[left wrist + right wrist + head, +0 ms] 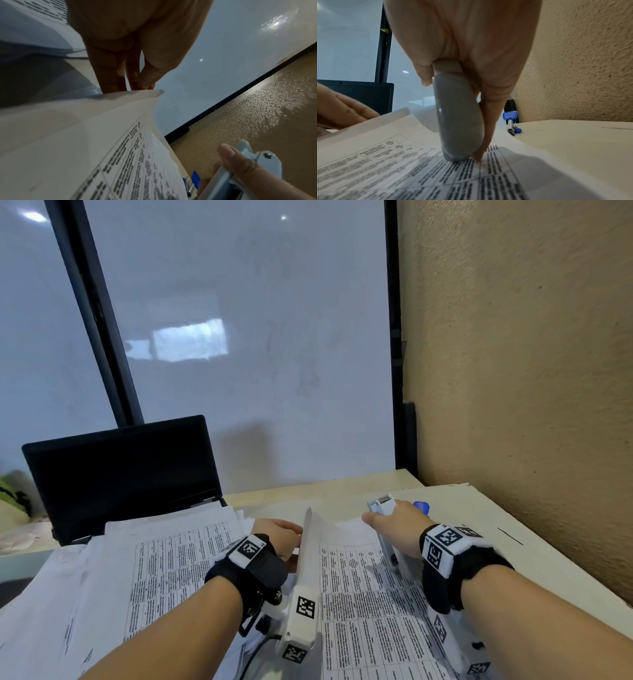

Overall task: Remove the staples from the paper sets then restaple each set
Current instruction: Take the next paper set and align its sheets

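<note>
My left hand (277, 537) pinches the paper set's (356, 594) raised edge, presumably squaring sheets for restapling. My right hand (397, 529), at 3 o'clock of it, grasps the grey stapler (458, 121) upright on the page; blue staple remover (511, 121) lies on the tabletop (513, 518) at 1 o'clock.

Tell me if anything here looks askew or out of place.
The white printed paper set has its top-left corner lifted, pinched by the left hand. The right hand stands the grey stapler on end on that set. The blue staple remover lies past it.
</note>
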Available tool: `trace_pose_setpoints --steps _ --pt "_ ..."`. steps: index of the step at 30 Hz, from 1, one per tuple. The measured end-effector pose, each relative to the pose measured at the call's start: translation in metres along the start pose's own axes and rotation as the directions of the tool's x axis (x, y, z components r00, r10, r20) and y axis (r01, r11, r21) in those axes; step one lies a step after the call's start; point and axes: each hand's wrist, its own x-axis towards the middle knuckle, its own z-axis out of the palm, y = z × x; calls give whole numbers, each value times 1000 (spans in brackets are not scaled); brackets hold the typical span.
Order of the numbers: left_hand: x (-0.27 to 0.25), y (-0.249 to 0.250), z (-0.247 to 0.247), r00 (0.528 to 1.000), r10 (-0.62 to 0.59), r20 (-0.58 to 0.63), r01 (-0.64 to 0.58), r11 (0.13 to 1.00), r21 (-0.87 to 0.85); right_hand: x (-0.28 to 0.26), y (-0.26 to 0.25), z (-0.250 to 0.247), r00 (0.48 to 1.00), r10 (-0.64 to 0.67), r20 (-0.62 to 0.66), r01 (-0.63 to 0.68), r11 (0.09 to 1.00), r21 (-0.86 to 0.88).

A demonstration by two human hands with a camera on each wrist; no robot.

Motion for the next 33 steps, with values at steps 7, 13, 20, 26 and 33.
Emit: trace_pose_setpoints --steps 7,13,20,26,33 --pt "10 -6 4 997 55 49 -67 955 290 2 1 1 1000 9 3 -9 999 34" --pt "8 3 23 983 105 152 -159 898 411 3 2 0 1000 12 -14 -12 1000 29" --pt "5 -6 34 969 154 194 -235 820 522 -3 3 -11 997 63 43 -63 998 6" --pt "-16 -3 11 950 299 86 -305 950 71 -30 4 -39 995 34 -96 -35 999 -2" --pt "-60 43 -35 871 488 54 -479 869 -120 -63 -29 -82 990 -20 -141 69 934 350"
